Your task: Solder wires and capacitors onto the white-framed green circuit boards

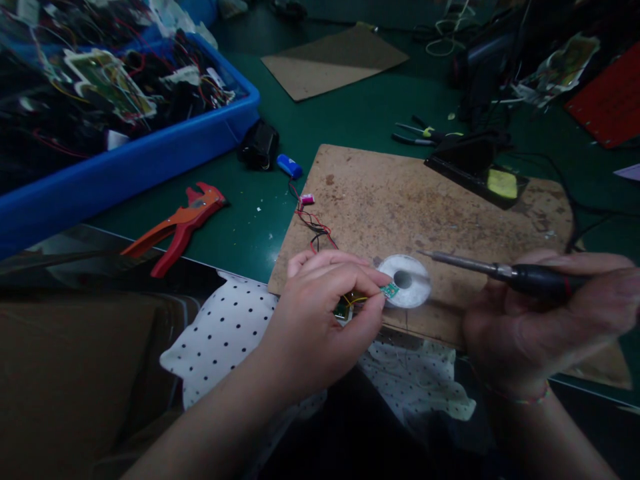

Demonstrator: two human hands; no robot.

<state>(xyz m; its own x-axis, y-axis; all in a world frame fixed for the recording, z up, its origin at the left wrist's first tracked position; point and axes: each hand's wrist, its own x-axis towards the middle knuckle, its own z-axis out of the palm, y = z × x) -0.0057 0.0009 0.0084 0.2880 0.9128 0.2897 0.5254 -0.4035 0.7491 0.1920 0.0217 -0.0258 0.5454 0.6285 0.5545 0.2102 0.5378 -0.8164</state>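
Observation:
Between thumb and fingertips, my left hand (330, 300) pinches a small green circuit board (390, 290). The board sits over the left part of a white solder spool (415, 293) on the brown work board (375, 193). Yellow wires (356, 300) and part of another green board show beneath my left palm. My right hand (540, 327) is closed around the black handle of a soldering iron (530, 280), its tip pointing left just above the spool, apart from the circuit board. Red and black wires (315, 227) run from behind my left hand towards a blue cylindrical battery (289, 166).
A blue bin (200, 140) full of electronic parts stands at left. Orange-red cutters (183, 227) lie on the green table. A soldering iron stand (470, 167) with a yellow sponge (501, 183) and pliers (423, 131) are at the back right. Cardboard (335, 63) lies behind.

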